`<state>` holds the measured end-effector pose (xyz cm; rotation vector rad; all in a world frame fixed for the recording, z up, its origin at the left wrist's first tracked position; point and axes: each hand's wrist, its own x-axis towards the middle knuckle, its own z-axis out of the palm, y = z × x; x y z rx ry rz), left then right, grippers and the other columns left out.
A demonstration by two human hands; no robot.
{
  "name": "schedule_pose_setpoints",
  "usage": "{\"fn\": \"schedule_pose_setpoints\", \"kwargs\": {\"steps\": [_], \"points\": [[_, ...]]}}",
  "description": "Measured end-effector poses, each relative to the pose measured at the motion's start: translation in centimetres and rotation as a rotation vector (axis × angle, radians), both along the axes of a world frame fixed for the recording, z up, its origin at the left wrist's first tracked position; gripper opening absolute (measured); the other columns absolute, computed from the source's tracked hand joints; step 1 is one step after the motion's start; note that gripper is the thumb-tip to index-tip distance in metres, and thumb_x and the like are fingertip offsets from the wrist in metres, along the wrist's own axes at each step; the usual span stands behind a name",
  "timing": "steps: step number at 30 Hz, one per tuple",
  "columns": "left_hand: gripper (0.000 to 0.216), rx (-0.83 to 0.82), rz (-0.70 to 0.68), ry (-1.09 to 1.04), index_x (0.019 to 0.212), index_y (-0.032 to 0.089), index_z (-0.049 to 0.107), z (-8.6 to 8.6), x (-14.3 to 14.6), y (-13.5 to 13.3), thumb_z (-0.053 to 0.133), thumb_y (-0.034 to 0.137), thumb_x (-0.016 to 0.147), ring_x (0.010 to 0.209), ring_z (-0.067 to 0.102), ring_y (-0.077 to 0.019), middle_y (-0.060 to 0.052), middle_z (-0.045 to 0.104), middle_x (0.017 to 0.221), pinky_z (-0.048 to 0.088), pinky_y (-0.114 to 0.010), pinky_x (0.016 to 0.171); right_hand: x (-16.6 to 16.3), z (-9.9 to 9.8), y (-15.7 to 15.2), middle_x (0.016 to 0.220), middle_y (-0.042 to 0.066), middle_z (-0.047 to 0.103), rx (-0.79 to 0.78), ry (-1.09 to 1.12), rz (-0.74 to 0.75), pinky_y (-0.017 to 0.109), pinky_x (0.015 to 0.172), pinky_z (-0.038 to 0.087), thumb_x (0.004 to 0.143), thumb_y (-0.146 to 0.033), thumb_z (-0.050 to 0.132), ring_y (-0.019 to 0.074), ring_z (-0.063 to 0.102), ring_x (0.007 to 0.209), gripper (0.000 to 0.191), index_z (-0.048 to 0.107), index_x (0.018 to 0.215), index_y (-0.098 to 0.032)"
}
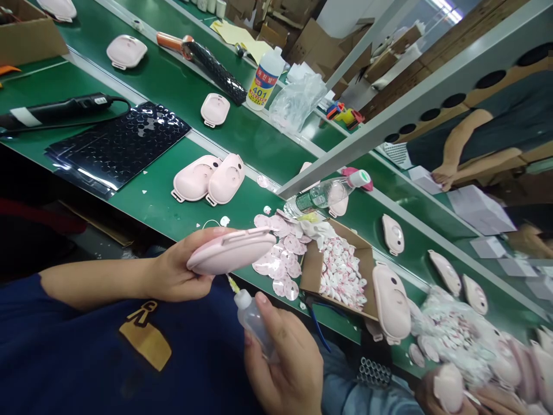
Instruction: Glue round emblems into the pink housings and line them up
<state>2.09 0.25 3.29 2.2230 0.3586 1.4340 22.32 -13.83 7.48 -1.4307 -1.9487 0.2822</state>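
many white pieces (341,271) in box (311,272); left hand (181,268) grips pink case (231,252), right hand (287,351) bottle (253,320).

The left hand (184,268) holds a pink case (231,255), with its thumb below and fingers above. The right hand (287,357) grips a small translucent bottle (254,323), whose thin yellowish tip (234,285) points up to the underside of the case; whether it touches, I cannot tell. Beyond the hands, round pink discs (280,259) lie loosely on the green bench (159,210), beside a cardboard box (311,274) which contains many small white and pink pieces (341,271). Farther left, two other cases (226,180) lean together near black glossy sheets (125,144). Across the bench, another person's hands (444,174) touch a white box (425,180).
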Motion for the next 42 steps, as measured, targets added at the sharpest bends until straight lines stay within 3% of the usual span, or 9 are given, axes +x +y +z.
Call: {"fn": "schedule_pose_setpoints", "kwargs": {"steps": [12,16,19,25,29,33,37,40,42], "points": [[0.084,-0.099,0.038,0.04,0.155,0.02,0.038,-1.7,-1.1,-0.9,0.061,0.001,0.077,0.113,0.069,-0.0284,-0.015,0.062,0.139,0.056,-0.035,0.1,-0.1,0.2,-0.1,0.086,0.002,0.074,0.019,0.003,-0.008,0.029,0.059,0.054,0.087,-0.009,0.055,0.016,0.068,0.068,0.057,0.052,0.143,-0.021],[0.09,-0.215,0.002,0.062,0.158,0.023,0.033,-1.7,-1.3,-1.0,0.062,0.004,0.074,0.112,0.07,-0.0313,-0.015,0.064,0.137,0.057,-0.039,0.098,0.0,-0.2,-0.1,0.088,0.003,0.075,0.025,-0.007,0.004,0.029,0.058,0.054,0.086,-0.009,0.054,0.0162,0.069,0.068,0.058,0.051,0.143,-0.021],[0.085,-0.325,-0.055,0.08,0.154,0.027,0.042,-1.8,-1.4,-1.1,0.063,0.005,0.075,0.11,0.072,-0.0305,-0.012,0.068,0.135,0.058,-0.039,0.097,-0.2,-0.2,0.0,0.092,0.004,0.076,0.026,0.003,0.022,0.03,0.059,0.054,0.086,-0.009,0.055,0.0169,0.069,0.07,0.059,0.051,0.143,-0.021],[0.066,-0.741,-0.105,-0.104,0.148,0.021,0.048,-2.1,-0.5,-1.3,0.069,0.018,0.085,0.116,0.07,-0.0321,-0.016,0.068,0.134,0.06,-0.044,0.095,0.0,-0.2,-0.6,0.089,0.004,0.075,0.026,0.044,0.003,0.03,0.061,0.055,0.086,-0.011,0.057,0.018,0.069,0.071,0.057,0.052,0.142,-0.021],[0.063,-1.114,-0.107,-0.335,0.142,0.022,0.052,-2.2,-0.3,-0.3,0.075,0.024,0.083,0.108,0.073,-0.0301,-0.01,0.075,0.123,0.064,-0.039,0.087,1.3,-2.2,-0.3,0.115,0.011,0.073,0.049,0.197,-0.179,0.034,0.078,0.061,0.088,-0.021,0.062,0.0227,0.072,0.096,0.056,0.051,0.143,-0.02],[0.055,-1.245,-0.119,-0.474,0.141,0.028,0.054,-2.0,-1.4,1.8,0.069,0.017,0.089,0.092,0.077,-0.0222,0.004,0.081,0.104,0.067,-0.03,0.078,2.9,-5.3,3.8,0.119,0.012,0.07,0.015,0.302,-0.35,0.032,0.089,0.06,0.09,-0.026,0.063,0.0202,0.071,0.107,0.041,0.056,0.129,-0.017],[0.056,-1.302,0.0,-0.54,0.141,0.033,0.055,-0.8,-2.2,3.0,0.065,0.012,0.09,0.09,0.077,-0.0197,0.007,0.081,0.105,0.069,-0.029,0.075,3.1,-7.2,10.2,0.115,0.01,0.071,0.005,0.175,-0.449,0.03,0.096,0.057,0.083,-0.02,0.069,0.0194,0.069,0.11,0.033,0.061,0.114,-0.015],[0.06,-1.369,0.129,-0.459,0.14,0.039,0.055,0.7,-2.0,2.4,0.07,0.014,0.088,0.099,0.074,-0.0217,0.01,0.079,0.112,0.069,-0.033,0.079,2.1,-8.0,14.5,0.11,0.005,0.072,-0.01,0.082,-0.494,0.021,0.09,0.055,0.086,-0.019,0.063,0.013,0.071,0.102,0.031,0.061,0.115,-0.009],[0.058,-1.293,0.178,-0.276,0.14,0.043,0.055,1.7,-2.1,1.6,0.071,0.02,0.09,0.106,0.072,-0.0246,0.013,0.077,0.117,0.068,-0.041,0.084,1.2,-8.2,16.3,0.104,0.0,0.071,-0.03,0.006,-0.506,0.018,0.086,0.055,0.09,-0.021,0.057,0.0102,0.071,0.097,0.03,0.061,0.114,-0.005]]}}
